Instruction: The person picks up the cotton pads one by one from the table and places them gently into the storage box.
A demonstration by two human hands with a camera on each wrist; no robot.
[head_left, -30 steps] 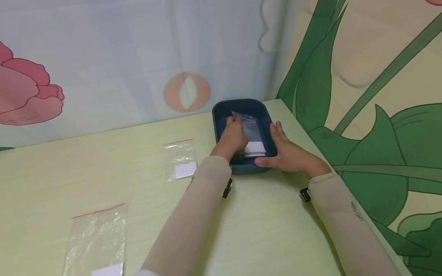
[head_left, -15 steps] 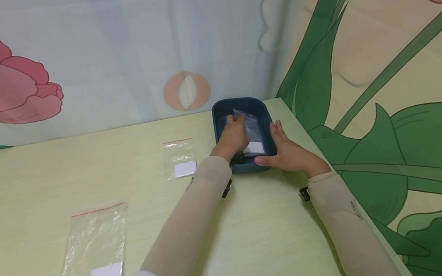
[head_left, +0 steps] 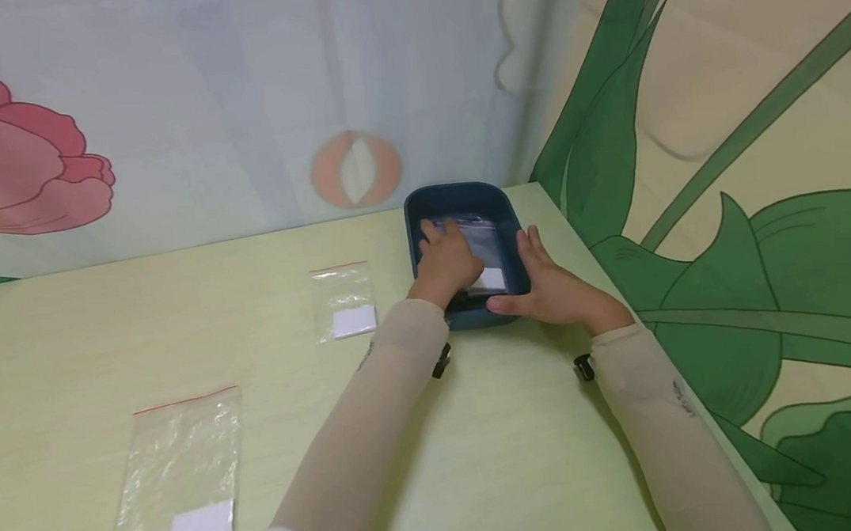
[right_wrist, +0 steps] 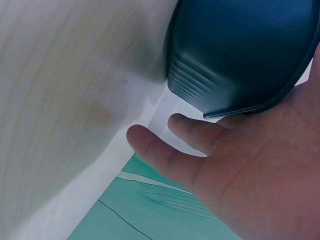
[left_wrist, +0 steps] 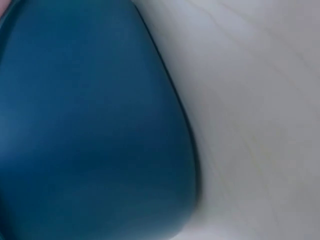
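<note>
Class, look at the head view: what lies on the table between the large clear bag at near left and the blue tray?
A smaller clear bag with a white label lies between the large bag and the blue tray; head view only.

Soft even light, faint shadows, blurry wrist views

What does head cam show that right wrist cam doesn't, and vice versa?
Head only: the left hand pressing a clear plastic zip bag flat inside the dark blue plastic tray, plus two more clear zip bags lying on the pale yellow-green table. Right wrist only: the tray's ribbed outer wall and the palm side of the right hand, fingers straight. Both: tray, right hand against its side, table.
</note>
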